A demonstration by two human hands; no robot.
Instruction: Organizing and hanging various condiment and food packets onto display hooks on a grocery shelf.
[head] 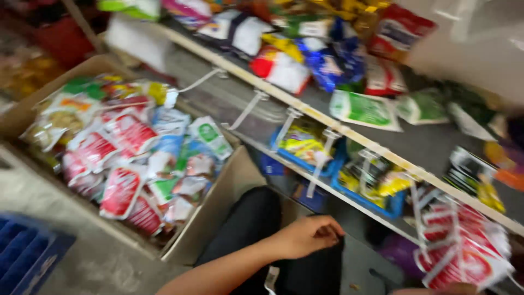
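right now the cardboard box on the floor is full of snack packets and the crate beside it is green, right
Not quite. The head view shows the cardboard box on the floor full of snack packets, but the crate beside it is blue, not green.

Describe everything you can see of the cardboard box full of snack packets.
The cardboard box is a wide, open-topped brown carton that looks like plain cardboard. It sits on the grey floor, left of the shelf and tilted in the picture. Glossy snack packets fill it in a loose heap, mostly red and white, some green, blue and yellow. Its near corner lies beside the person's dark-clothed knee. No hand touches it.
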